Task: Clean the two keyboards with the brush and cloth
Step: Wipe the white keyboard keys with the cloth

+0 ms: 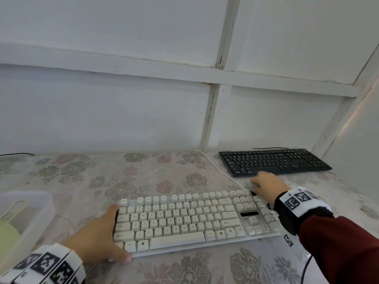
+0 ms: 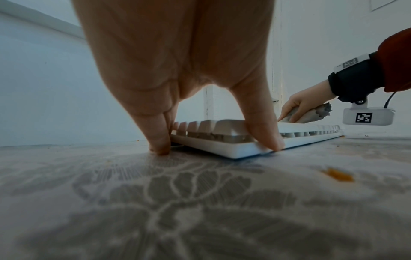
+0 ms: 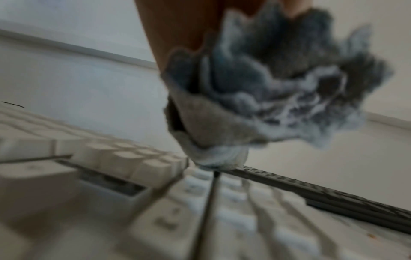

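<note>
A white keyboard (image 1: 184, 218) lies across the near middle of the table. My left hand (image 1: 117, 234) braces its near left corner, with straight fingers (image 2: 155, 133) against the left end and the thumb (image 2: 264, 133) on the front edge. My right hand (image 1: 256, 186) grips a bunched grey cloth (image 1: 249, 184) at the keyboard's far right corner. In the right wrist view the cloth (image 3: 255, 88) hangs over the white keys (image 3: 133, 167), blurred. A black keyboard (image 1: 274, 161) lies at the back right, just beyond my right hand.
A clear plastic container (image 1: 30, 212) at the left edge holds a pale green item (image 1: 8, 230). The white keyboard's cable (image 1: 217, 167) runs back toward the wall. A floral tablecloth (image 1: 164, 181) covers the table, with an orange crumb (image 2: 339, 175) on it.
</note>
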Demonstrator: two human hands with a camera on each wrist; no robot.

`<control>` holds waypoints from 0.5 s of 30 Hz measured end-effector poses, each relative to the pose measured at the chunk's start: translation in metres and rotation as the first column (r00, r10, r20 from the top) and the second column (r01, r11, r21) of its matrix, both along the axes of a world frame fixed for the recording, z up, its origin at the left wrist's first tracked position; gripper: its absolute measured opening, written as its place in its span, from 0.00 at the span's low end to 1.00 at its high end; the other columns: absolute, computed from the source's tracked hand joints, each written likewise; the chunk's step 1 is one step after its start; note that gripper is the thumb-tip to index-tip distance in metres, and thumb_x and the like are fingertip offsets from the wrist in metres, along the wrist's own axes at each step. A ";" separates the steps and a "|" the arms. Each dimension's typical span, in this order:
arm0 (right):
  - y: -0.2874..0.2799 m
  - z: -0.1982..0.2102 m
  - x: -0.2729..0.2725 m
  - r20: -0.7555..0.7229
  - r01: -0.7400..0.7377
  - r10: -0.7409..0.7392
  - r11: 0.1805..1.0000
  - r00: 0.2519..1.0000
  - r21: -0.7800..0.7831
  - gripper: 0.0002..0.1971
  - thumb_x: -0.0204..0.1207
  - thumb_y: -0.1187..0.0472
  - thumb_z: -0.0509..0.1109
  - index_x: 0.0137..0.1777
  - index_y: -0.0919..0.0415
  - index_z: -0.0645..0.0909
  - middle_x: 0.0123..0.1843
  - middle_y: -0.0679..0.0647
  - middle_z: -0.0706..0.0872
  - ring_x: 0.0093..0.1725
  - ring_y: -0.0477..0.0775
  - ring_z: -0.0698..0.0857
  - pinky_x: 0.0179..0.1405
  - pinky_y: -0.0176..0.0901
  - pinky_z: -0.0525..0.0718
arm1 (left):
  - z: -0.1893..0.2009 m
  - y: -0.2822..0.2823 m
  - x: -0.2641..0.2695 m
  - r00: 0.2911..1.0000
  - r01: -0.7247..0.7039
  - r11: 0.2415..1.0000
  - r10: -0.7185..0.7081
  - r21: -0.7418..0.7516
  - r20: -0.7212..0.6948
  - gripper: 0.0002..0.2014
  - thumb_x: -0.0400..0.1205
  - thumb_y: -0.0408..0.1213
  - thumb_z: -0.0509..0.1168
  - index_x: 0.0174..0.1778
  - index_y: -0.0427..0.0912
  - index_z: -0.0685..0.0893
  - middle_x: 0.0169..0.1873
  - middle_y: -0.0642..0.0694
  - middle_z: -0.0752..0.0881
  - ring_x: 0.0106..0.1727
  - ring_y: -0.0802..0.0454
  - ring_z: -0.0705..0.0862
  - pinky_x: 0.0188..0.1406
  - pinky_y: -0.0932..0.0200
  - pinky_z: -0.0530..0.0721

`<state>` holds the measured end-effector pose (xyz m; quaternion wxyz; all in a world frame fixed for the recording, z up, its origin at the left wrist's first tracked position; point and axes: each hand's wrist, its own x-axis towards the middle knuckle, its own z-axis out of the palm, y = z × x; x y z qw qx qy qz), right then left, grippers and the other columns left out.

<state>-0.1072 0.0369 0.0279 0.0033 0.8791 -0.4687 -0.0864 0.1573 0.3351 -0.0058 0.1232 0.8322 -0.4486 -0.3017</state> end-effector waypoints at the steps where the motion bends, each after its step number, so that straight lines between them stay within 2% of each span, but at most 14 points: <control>1: -0.004 0.001 -0.005 0.031 -0.009 0.010 1.000 0.999 -0.019 0.12 0.83 0.60 0.59 0.58 0.61 0.83 0.52 0.55 0.75 0.62 0.58 0.79 0.55 0.41 0.74 | 0.000 0.000 0.000 1.000 0.001 1.000 -0.001 -0.002 -0.001 0.57 0.61 0.55 0.79 0.77 0.52 0.48 0.48 0.66 0.74 0.49 0.67 0.76 0.38 0.75 0.75; 2: -0.006 0.000 -0.009 0.047 -0.026 0.027 0.999 0.999 -0.024 0.15 0.83 0.58 0.59 0.65 0.60 0.81 0.55 0.56 0.76 0.63 0.58 0.79 0.57 0.41 0.74 | -0.001 0.000 0.000 1.000 0.003 1.000 -0.003 -0.003 -0.004 0.56 0.61 0.55 0.79 0.77 0.52 0.48 0.48 0.66 0.74 0.50 0.67 0.76 0.39 0.75 0.74; 4: -0.003 -0.003 -0.015 0.034 -0.049 0.048 0.999 0.998 0.010 0.17 0.84 0.56 0.60 0.71 0.55 0.77 0.62 0.56 0.77 0.63 0.56 0.77 0.60 0.41 0.73 | -0.002 0.000 0.001 1.000 0.003 1.000 -0.003 -0.002 -0.011 0.57 0.61 0.55 0.80 0.77 0.52 0.48 0.50 0.66 0.73 0.52 0.66 0.76 0.40 0.76 0.73; 5: -0.001 -0.007 -0.016 0.014 -0.055 0.055 0.998 0.998 0.021 0.17 0.84 0.56 0.60 0.69 0.55 0.78 0.61 0.55 0.77 0.61 0.55 0.78 0.58 0.40 0.73 | -0.003 0.000 0.002 1.000 0.003 1.000 -0.003 0.000 -0.013 0.58 0.60 0.55 0.80 0.78 0.51 0.48 0.50 0.66 0.73 0.52 0.65 0.76 0.40 0.76 0.73; 7: -0.001 -0.016 -0.018 0.015 -0.079 0.080 0.997 0.997 -0.010 0.15 0.84 0.55 0.59 0.64 0.55 0.82 0.53 0.53 0.77 0.52 0.51 0.77 0.49 0.38 0.73 | -0.005 -0.001 0.004 1.000 0.001 1.000 -0.001 0.000 -0.015 0.59 0.60 0.55 0.80 0.79 0.50 0.47 0.51 0.65 0.73 0.53 0.65 0.75 0.40 0.77 0.72; 9: -0.005 -0.019 -0.020 0.010 -0.067 0.067 0.997 0.998 -0.036 0.15 0.84 0.54 0.58 0.61 0.55 0.84 0.49 0.51 0.75 0.49 0.51 0.77 0.45 0.37 0.70 | -0.008 -0.001 0.006 1.000 -0.001 1.000 0.001 -0.007 -0.027 0.60 0.60 0.55 0.81 0.79 0.50 0.46 0.51 0.65 0.72 0.53 0.64 0.74 0.40 0.77 0.72; 11: -0.010 -0.016 -0.021 0.000 -0.039 0.039 0.999 0.999 -0.022 0.16 0.84 0.54 0.58 0.62 0.55 0.84 0.52 0.52 0.78 0.55 0.53 0.80 0.48 0.37 0.72 | -0.009 0.000 0.008 0.999 -0.002 1.000 0.001 -0.016 -0.048 0.61 0.59 0.55 0.81 0.79 0.51 0.46 0.53 0.65 0.73 0.55 0.65 0.75 0.42 0.76 0.73; 13: -0.014 -0.009 -0.023 -0.011 -0.015 0.015 1.000 1.000 -0.003 0.16 0.84 0.55 0.59 0.63 0.59 0.83 0.60 0.56 0.83 0.60 0.55 0.82 0.56 0.39 0.76 | -0.010 0.001 0.009 0.997 0.000 1.000 -0.001 -0.022 -0.075 0.62 0.55 0.58 0.80 0.78 0.52 0.48 0.56 0.64 0.75 0.57 0.65 0.76 0.46 0.75 0.75; 15: -0.018 -0.005 -0.025 -0.023 -0.013 0.013 1.000 1.000 -0.005 0.16 0.83 0.56 0.61 0.63 0.60 0.84 0.63 0.55 0.84 0.62 0.55 0.83 0.61 0.40 0.77 | -0.011 0.001 0.011 0.996 0.002 1.000 -0.004 -0.026 -0.091 0.63 0.51 0.61 0.79 0.78 0.54 0.48 0.60 0.63 0.76 0.59 0.64 0.77 0.51 0.73 0.74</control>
